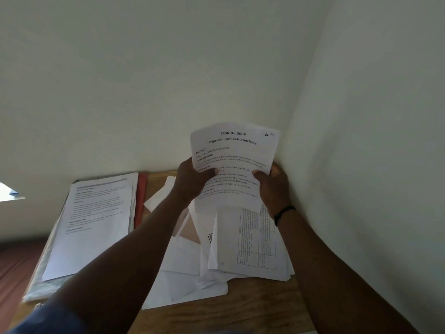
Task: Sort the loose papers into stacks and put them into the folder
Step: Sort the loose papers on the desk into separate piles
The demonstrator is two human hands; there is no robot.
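Both your left hand (192,179) and right hand (273,182) pinch the sheet (231,153); read its heading, then lay it squarely on the sorted stack (96,220) left of the loose pile (240,249).

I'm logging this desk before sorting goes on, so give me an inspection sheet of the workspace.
Surface: wooden desk, mostly under paper.
Job's things: printed sheet held up; neat stack at left on a red folder; loose pile in the middle.
Clutter: nothing seen.
Grippers: left hand and right hand both grip the sheet.
Cables: nothing seen.
Surroundings: pale walls meeting in a corner.
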